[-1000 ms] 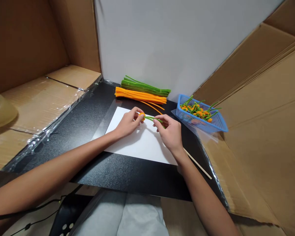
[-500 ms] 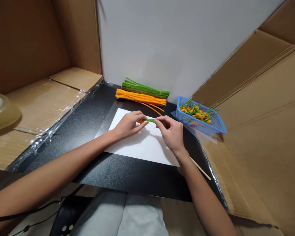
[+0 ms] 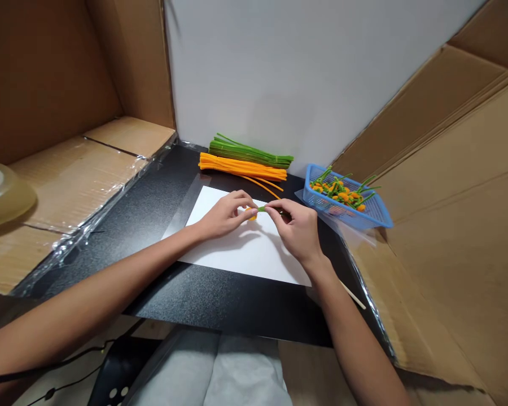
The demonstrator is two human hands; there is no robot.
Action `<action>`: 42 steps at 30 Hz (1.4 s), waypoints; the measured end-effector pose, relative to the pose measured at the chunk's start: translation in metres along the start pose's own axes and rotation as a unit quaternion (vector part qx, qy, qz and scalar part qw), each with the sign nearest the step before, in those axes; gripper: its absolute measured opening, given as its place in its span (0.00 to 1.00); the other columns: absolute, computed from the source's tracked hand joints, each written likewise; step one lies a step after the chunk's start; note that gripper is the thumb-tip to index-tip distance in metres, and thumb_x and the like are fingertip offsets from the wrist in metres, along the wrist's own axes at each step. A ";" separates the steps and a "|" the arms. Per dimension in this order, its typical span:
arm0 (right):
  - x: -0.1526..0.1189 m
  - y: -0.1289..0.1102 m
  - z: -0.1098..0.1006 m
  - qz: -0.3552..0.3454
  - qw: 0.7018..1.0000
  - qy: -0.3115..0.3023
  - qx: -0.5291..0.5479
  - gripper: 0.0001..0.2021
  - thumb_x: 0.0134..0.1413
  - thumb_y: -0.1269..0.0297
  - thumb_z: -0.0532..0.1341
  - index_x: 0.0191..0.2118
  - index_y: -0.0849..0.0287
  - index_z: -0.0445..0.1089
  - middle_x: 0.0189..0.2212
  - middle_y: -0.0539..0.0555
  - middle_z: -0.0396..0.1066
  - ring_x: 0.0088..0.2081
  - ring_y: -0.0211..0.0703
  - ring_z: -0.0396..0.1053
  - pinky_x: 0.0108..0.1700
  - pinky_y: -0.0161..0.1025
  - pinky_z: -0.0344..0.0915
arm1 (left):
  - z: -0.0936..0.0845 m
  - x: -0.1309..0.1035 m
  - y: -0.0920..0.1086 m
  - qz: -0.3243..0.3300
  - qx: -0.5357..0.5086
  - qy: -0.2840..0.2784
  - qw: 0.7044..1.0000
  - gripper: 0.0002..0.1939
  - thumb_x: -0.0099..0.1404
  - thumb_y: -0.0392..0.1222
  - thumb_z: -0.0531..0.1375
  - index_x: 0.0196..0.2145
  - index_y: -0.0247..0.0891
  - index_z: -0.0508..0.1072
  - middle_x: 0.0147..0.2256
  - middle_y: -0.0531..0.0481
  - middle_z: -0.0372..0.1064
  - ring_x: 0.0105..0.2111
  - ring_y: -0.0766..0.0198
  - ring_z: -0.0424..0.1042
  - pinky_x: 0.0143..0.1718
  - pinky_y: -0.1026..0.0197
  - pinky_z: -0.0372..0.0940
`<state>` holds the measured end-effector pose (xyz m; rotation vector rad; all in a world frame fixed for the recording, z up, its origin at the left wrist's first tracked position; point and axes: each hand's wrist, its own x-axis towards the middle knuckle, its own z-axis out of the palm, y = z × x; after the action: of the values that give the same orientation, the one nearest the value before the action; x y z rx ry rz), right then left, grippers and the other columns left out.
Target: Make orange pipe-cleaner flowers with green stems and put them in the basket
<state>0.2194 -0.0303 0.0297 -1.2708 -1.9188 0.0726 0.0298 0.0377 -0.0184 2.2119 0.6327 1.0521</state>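
Observation:
Between my two hands is a small pipe-cleaner piece with an orange coil (image 3: pixel 251 214) and a green stem (image 3: pixel 261 209). My left hand (image 3: pixel 226 214) pinches it at the orange end, thumb and forefinger closed. The fingertips of my right hand (image 3: pixel 296 225) are closed on the green stem, whose far part is hidden behind the fingers. Both hands hover over a white sheet of paper (image 3: pixel 237 254) on the black table. Behind them lie a bundle of orange pipe cleaners (image 3: pixel 241 166) and a bundle of green ones (image 3: pixel 249 152).
A blue basket (image 3: pixel 342 214) at the right holds several orange-and-green pieces. A thin pale stick (image 3: pixel 353 295) lies by my right forearm. On cardboard at the left sits a roll of tape (image 3: pixel 12 197). Cardboard walls (image 3: pixel 457 186) flank the black table (image 3: pixel 203 299).
The orange coil has shifted slightly right and down and shows more below my left fingers. My right hand has moved a little to the right.

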 end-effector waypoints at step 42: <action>-0.008 0.005 0.045 0.306 0.864 0.093 0.388 0.11 0.44 0.59 0.68 0.34 0.58 0.71 0.32 0.53 0.76 0.33 0.40 0.72 0.37 0.38 0.67 | 0.023 0.000 0.008 -0.189 -0.268 0.099 0.940 0.15 0.52 0.44 0.69 0.33 0.36 0.69 0.36 0.50 0.70 0.35 0.64 0.74 0.38 0.58 0.70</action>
<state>0.1956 -0.0172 -0.0071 -1.1844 -1.0489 0.9196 0.0497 0.0247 -0.0241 1.4598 0.7190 1.0899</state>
